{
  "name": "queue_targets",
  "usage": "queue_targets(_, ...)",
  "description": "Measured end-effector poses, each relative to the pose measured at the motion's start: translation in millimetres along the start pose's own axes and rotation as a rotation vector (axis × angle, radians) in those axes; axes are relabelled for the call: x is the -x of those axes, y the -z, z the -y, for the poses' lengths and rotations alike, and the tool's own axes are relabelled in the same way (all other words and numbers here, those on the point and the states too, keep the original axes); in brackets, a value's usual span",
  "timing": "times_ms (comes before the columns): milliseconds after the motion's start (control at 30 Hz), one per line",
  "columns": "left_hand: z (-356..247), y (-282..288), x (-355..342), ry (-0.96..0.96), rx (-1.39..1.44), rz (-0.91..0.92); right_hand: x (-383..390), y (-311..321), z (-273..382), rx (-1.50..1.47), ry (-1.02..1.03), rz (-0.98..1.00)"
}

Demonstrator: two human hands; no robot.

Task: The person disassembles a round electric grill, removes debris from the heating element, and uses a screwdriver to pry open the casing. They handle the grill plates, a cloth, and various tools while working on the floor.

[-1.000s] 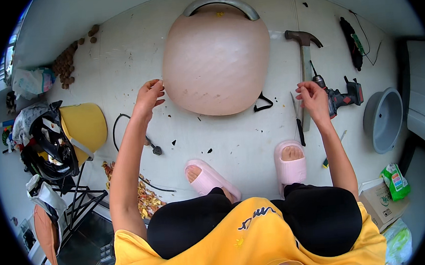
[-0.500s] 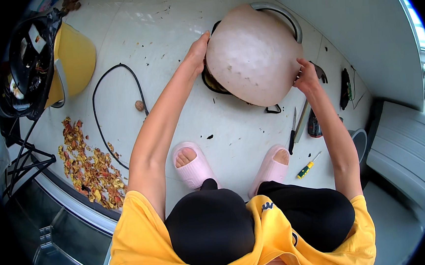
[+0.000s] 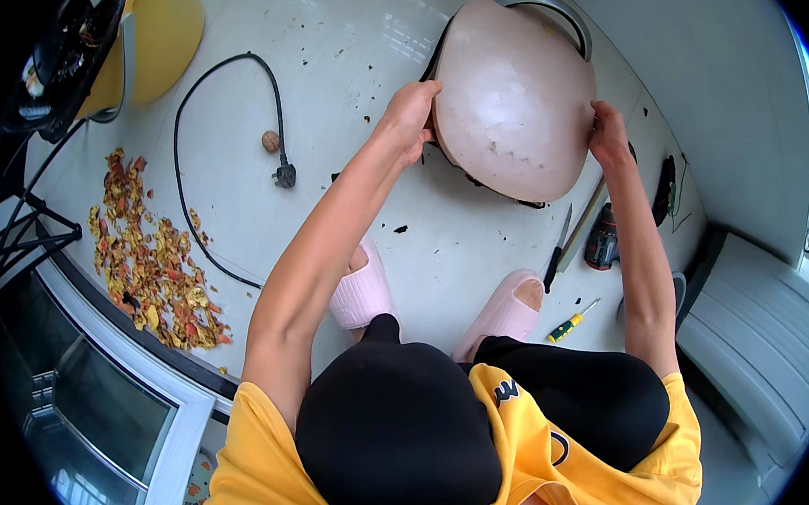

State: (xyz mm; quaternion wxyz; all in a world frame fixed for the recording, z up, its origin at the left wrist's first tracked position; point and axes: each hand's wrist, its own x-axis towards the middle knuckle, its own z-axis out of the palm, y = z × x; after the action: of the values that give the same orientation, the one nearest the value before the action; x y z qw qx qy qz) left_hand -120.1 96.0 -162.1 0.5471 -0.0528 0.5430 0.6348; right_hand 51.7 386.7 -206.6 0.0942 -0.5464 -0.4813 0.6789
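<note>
White floor, speckled with dark crumbs, fills the view, and a person in a yellow shirt and black shorts crouches over it in pink slippers. Both hands grip a large, pale pink domed cover, which is tilted up off a dark base with a grey metal handle showing behind its far edge. The left hand has its fingers curled on the cover's left rim; the right hand has its fingers pressed on the right rim, so the cover sits between the two hands, clamped from both sides.

Just below the right fingers lie a long thin blade-like tool, a stick-like handle beside it, and a dark power drill; further toward the person's knee rests a yellow-and-green screwdriver. Well to the left of the left fingers a black power cable loops across the floor, its plug near a small brown round thing. Beyond the cable a heap of orange and yellow peelings lies along a window frame, and a yellow tub stands at the upper left.
</note>
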Motion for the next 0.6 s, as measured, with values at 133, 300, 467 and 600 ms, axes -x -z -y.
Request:
queue_targets(133,-9,-7,11,-0.009,0.103,0.082,-4,19,-14,0.225,0.013,0.079)
queue_targets(300,-8,-11,11,-0.053,0.149,0.026,5,18,-1,0.453,-0.169,0.066)
queue_targets(467,-9,-15,13,-0.04,0.237,0.037,11,18,1,0.511,-0.121,0.045)
queue_targets(600,-6,-12,5,0.019,0.275,-0.072,14,13,1,0.496,-0.073,0.029)
